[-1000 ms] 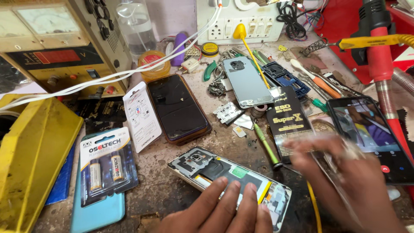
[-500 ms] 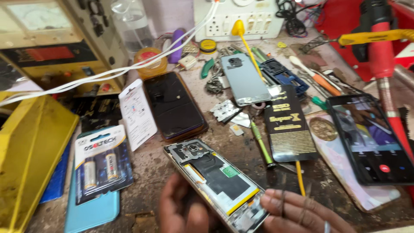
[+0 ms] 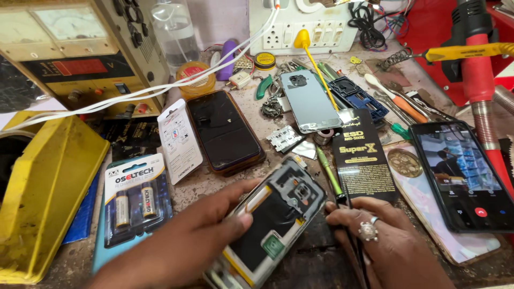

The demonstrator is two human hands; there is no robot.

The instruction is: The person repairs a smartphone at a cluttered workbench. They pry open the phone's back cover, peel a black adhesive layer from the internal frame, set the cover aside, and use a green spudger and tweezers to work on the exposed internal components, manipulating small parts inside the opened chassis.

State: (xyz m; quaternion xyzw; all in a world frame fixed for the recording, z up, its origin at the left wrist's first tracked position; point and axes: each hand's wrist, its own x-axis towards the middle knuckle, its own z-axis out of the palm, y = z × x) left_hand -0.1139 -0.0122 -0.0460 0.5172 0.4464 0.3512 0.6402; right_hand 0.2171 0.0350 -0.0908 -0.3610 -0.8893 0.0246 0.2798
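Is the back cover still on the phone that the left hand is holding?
No. The opened phone in the left hand shows its bare insides, and a grey back cover lies apart, farther up the bench.

- Three phones: one opened phone (image 3: 278,219), one dark phone (image 3: 225,131), one lit phone (image 3: 463,174)
- Two batteries (image 3: 134,203) in one pack
- Two hands: left (image 3: 214,238), right (image 3: 383,235)
- One phone back cover (image 3: 310,101)

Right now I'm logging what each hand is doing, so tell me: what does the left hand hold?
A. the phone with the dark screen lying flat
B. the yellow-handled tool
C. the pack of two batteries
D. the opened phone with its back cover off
D: the left hand grips the opened phone, tilted up off the bench with its insides showing, while the battery pack lies untouched beside it.
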